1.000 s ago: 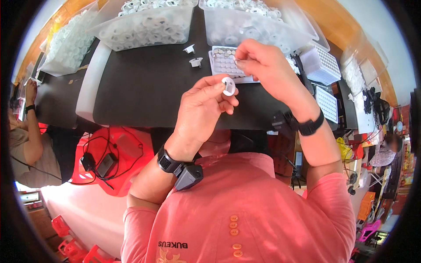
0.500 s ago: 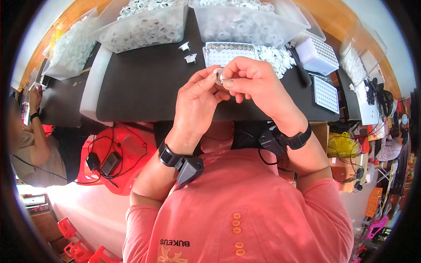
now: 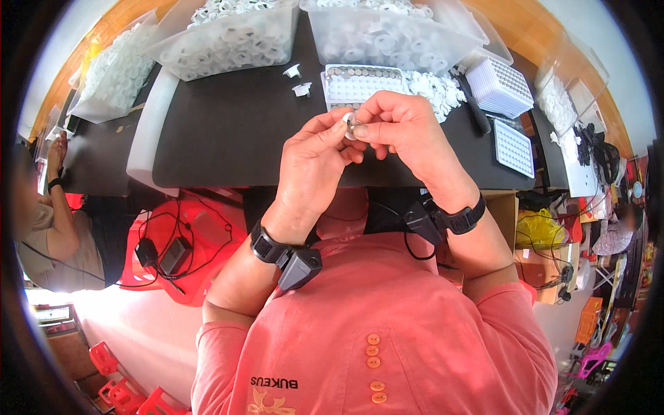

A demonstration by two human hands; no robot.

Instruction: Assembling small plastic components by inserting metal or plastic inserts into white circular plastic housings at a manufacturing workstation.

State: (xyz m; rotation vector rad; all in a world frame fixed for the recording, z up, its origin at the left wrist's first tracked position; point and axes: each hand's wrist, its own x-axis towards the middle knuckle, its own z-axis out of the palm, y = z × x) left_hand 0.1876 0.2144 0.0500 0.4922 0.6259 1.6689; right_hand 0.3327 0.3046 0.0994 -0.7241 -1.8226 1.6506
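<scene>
A small white round plastic part [image 3: 348,120] is pinched between the thumb and fingertips of my left hand [image 3: 308,159], above the dark table. My right hand [image 3: 409,135] closes its thumb and index finger on the same part from the right; a small greyish spot shows between the fingertips, too small to name. Just beyond my hands lies a white tray [image 3: 346,88] with rows of pockets, some holding grey round discs. Two loose white plastic parts, a farther one [image 3: 292,71] and a nearer one [image 3: 301,90], rest on the table left of the tray.
Clear bins of white parts stand along the back, one at left [image 3: 228,59] and one at right [image 3: 387,48]. Small white pieces [image 3: 436,93] are heaped beside the tray. Stacked trays [image 3: 498,86] and a single tray [image 3: 514,149] sit right. Another person's arm [image 3: 62,207] is far left.
The white part has turned between my fingers and now shows more edge-on. Both hands keep their hold, with only a slight shift of the fingertips.
</scene>
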